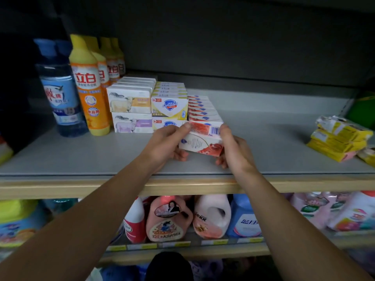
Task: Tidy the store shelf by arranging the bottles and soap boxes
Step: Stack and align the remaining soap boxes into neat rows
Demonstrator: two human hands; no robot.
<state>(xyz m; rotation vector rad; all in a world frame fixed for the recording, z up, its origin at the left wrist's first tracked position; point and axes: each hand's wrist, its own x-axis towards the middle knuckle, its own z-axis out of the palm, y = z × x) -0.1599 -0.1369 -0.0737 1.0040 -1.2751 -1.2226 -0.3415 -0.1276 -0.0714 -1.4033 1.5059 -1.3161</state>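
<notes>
Both hands clamped on one red-white soap box: left hand & right hand fingers curled round its ends, box tilted just above shelf, in front of red-box row.

There is just one camera, worn on the person's head. It looks forward and a little down at the grey shelf, from right in front of it and very close. The shelf's wooden front edge runs across the middle of the view. Above that edge you see the shelf top and the dark back wall. Below it is the lower shelf. Both arms reach in from the bottom corners.
</notes>
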